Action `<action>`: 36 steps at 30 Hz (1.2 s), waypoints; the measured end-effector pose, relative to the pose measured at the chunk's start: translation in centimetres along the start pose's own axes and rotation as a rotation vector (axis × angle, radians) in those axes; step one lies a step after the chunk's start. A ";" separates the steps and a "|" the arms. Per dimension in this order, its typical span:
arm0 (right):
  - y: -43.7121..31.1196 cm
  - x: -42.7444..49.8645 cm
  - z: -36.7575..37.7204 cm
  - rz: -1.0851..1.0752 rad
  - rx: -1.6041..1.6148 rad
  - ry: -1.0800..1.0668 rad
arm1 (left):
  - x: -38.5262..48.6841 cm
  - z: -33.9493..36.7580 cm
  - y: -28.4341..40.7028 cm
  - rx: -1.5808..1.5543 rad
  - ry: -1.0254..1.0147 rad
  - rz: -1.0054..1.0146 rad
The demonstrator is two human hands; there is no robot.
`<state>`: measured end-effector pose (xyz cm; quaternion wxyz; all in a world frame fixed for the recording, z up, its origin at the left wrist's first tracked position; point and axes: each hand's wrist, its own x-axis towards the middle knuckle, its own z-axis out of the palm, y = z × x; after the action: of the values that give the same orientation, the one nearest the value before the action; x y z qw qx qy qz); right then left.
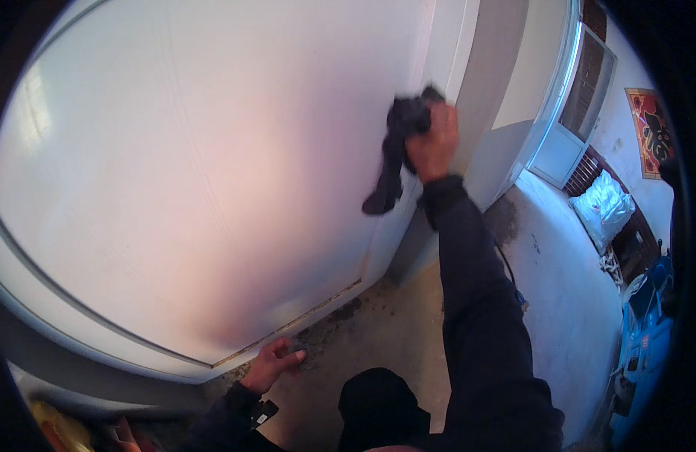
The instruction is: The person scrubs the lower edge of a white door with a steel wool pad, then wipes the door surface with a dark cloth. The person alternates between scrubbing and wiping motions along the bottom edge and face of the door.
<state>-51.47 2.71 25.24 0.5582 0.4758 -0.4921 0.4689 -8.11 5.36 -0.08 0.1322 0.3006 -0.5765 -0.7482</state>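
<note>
My right hand is closed on a dark cloth, raised against the right side of a large white panel. One end of the cloth hangs down below the hand. My left hand is low, by the panel's bottom edge, with its fingers curled around a small grey, mesh-like scouring pad. Both arms wear dark sleeves. The cloth and right hand are somewhat blurred.
Wet-looking patches mark the concrete floor beneath the panel. At the right stand a white sack, a blue vehicle or machine and an open door. A yellow object lies at bottom left.
</note>
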 end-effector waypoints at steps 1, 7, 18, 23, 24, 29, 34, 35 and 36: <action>-0.6 -2.1 -1.2 0.074 0.054 -0.098 | -0.1 0.2 0.1 0.012 -0.017 0.009; -1.1 2.5 -3.0 0.201 0.165 -0.044 | -0.9 1.1 0.8 -0.018 -0.043 -0.005; -4.3 13.3 1.8 0.165 -0.062 -0.014 | -2.1 0.8 1.7 -0.044 0.000 0.018; -4.3 15.2 3.6 0.123 0.048 0.131 | -2.1 0.2 2.2 -0.073 0.015 0.033; -4.4 15.5 4.1 0.187 0.095 0.150 | -2.1 0.1 2.4 -0.094 -0.003 0.050; -6.7 15.2 5.5 0.182 0.294 0.267 | -2.5 -0.3 2.8 -0.086 0.008 0.048; -14.2 14.5 5.8 -0.006 0.270 0.367 | -2.6 -0.2 3.1 -0.116 -0.025 0.053; -16.7 14.3 5.7 0.030 0.358 0.340 | -2.6 -0.1 3.1 -0.093 -0.025 0.041; -19.5 14.6 5.6 -0.048 0.393 0.386 | -2.5 -0.1 3.1 -0.087 -0.039 0.037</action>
<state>-31.58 -4.14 38.76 0.5497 0.4883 -0.2647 0.6239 -6.49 5.71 3.54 0.1477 0.2693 -0.5511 -0.7758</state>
